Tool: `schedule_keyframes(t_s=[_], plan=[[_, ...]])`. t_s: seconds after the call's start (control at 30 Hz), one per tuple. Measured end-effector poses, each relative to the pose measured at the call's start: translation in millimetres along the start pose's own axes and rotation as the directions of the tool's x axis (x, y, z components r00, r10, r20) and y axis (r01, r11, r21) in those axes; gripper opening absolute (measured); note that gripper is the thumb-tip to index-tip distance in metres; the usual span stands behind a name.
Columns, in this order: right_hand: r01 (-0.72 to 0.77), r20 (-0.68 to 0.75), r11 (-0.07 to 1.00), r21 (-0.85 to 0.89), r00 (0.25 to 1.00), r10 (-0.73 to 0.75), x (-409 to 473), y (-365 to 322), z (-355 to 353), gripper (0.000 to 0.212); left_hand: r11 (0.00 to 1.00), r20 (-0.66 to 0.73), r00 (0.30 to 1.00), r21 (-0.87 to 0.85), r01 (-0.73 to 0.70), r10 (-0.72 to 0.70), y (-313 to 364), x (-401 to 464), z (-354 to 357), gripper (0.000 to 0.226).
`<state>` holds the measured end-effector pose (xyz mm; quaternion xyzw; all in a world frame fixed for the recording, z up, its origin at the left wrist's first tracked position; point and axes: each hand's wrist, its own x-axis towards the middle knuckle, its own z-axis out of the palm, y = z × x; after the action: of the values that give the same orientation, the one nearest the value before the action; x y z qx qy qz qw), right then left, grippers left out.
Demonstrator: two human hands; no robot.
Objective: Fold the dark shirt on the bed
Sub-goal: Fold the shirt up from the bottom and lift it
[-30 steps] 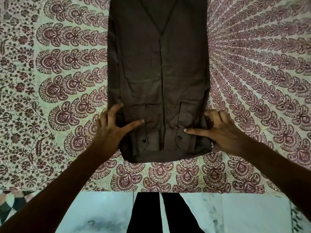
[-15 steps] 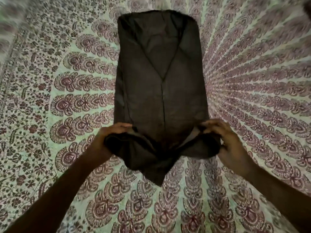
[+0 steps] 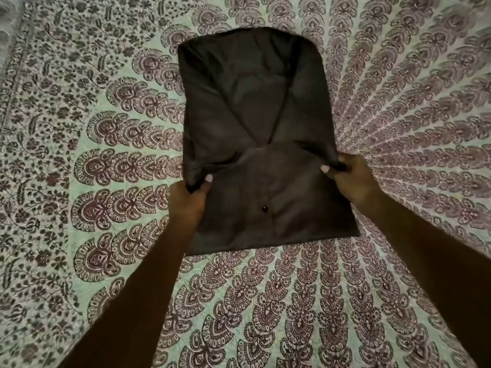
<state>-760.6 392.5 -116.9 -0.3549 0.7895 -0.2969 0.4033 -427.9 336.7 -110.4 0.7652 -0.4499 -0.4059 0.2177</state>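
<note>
The dark shirt point(image 3: 252, 107) lies lengthwise on the bed, its sleeves tucked in so it forms a long narrow shape. Its near end is turned over toward the far end, and a flap with one small button point(image 3: 265, 208) faces up. My left hand point(image 3: 190, 199) pinches the left corner of that flap's leading edge. On the right corner, my right hand point(image 3: 350, 179) grips the same edge. Both hands hold the fabric a little above the layer beneath.
A patterned bedspread point(image 3: 111, 166) in pale green with maroon peacock-feather motifs covers the whole bed around the shirt. My two forearms point(image 3: 148, 293) reach in from the bottom edge.
Both hands took hold of the shirt's near end, lifted it and carried it away from me over the rest of the shirt. The view has tilted forward, so the floor is out of sight.
</note>
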Motion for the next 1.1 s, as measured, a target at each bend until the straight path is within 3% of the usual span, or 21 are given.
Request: schedule_keyframes(t_s=[0.17,0.23,0.3,0.33,0.4,0.47,0.53,0.6,0.67,0.77,0.83,0.97,1.1], plan=[[-0.006,-0.079,0.998,0.068,0.997,0.012,-3,8,-7,0.005,0.991,-0.073,0.991,0.081,-0.105,0.111,-2,-3,-5,0.042],[0.011,-0.137,0.999,0.039,0.99,-0.006,-3,6,-5,0.013,0.98,-0.148,0.975,0.128,-0.149,0.168,-6,-3,-5,0.024],[0.036,-0.217,0.999,-0.016,0.975,-0.039,-7,2,0,0.012,0.951,-0.214,0.939,0.215,-0.223,0.269,-12,-11,-7,0.033],[0.058,-0.255,0.993,-0.099,0.963,-0.082,-14,1,4,0.022,0.903,-0.215,0.898,0.288,-0.317,0.384,-16,-19,-11,0.04],[0.123,-0.287,0.929,-0.35,0.93,-0.231,-37,0,8,0.04,0.735,-0.088,0.781,0.416,-0.535,0.618,-25,-37,-19,0.043],[0.262,-0.161,0.783,-0.564,0.895,-0.416,-69,-1,9,0.049,0.578,0.211,0.694,0.418,-0.701,0.688,-34,-56,-27,0.052],[0.451,0.153,0.591,-0.669,0.862,-0.484,-95,9,9,0.062,0.424,0.518,0.627,0.466,-0.777,0.581,-44,-73,-30,0.072],[0.601,0.422,0.404,-0.689,0.786,-0.451,-111,29,9,0.074,0.293,0.645,0.62,0.55,-0.782,0.446,-58,-80,-31,0.086],[0.64,0.517,0.335,-0.691,0.762,-0.391,-116,46,4,0.085,0.283,0.628,0.658,0.598,-0.75,0.415,-62,-77,-30,0.083],[0.588,0.455,0.37,-0.72,0.801,-0.389,-108,50,-5,0.096,0.266,0.555,0.649,0.616,-0.741,0.521,-57,-68,-25,0.064],[0.579,0.405,0.373,-0.725,0.797,-0.449,-102,46,-12,0.088,0.269,0.516,0.612,0.59,-0.761,0.6,-51,-66,-25,0.05],[0.638,0.425,0.342,-0.69,0.74,-0.522,-104,37,-29,0.064,0.379,0.544,0.586,0.452,-0.808,0.6,-42,-63,-43,0.043],[0.693,0.532,0.363,-0.623,0.715,-0.454,-125,25,-49,0.074,0.472,0.616,0.562,0.324,-0.82,0.552,-30,-76,-67,0.023]])
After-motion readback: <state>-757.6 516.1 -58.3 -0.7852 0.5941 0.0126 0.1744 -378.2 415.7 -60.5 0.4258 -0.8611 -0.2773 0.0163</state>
